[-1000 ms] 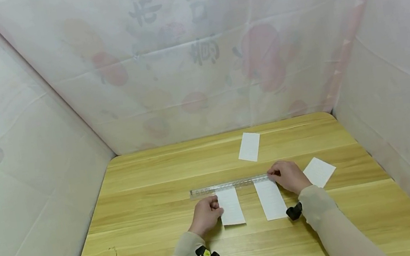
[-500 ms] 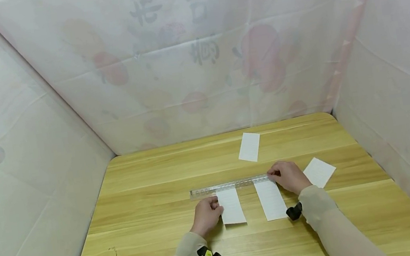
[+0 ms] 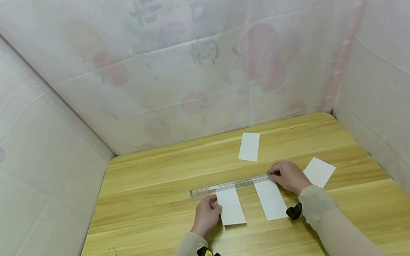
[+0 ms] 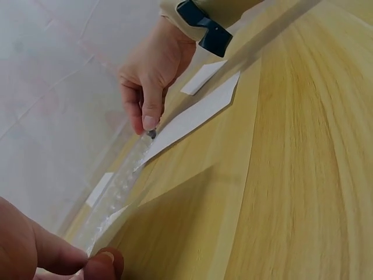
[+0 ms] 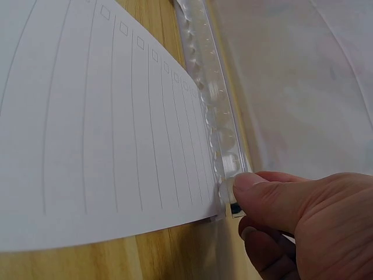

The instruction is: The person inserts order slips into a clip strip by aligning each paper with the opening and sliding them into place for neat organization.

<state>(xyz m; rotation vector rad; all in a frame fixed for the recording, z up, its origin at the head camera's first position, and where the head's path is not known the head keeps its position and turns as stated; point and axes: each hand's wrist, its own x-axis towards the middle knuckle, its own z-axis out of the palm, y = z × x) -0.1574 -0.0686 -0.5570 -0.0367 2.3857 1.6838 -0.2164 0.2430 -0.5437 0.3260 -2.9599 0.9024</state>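
A clear plastic ruler with a wavy edge lies across the wooden table, over the top edges of two white lined paper slips. My right hand pinches the ruler's right end between thumb and fingers, as the right wrist view shows close up. Beneath that end is the right slip, with a column of small squares and ruled lines. My left hand pinches the left slip by its left edge. In the left wrist view this slip's lower part lifts off the wood and casts a shadow.
Another white slip lies farther back on the table. One more slip rests at an angle to the right, partly behind my right wrist. Pale printed cloth walls the table at the back and both sides.
My left hand and the left slip shift a touch to the right, and the slip's lower edge moves slightly. My right hand and the ruler stay in place.
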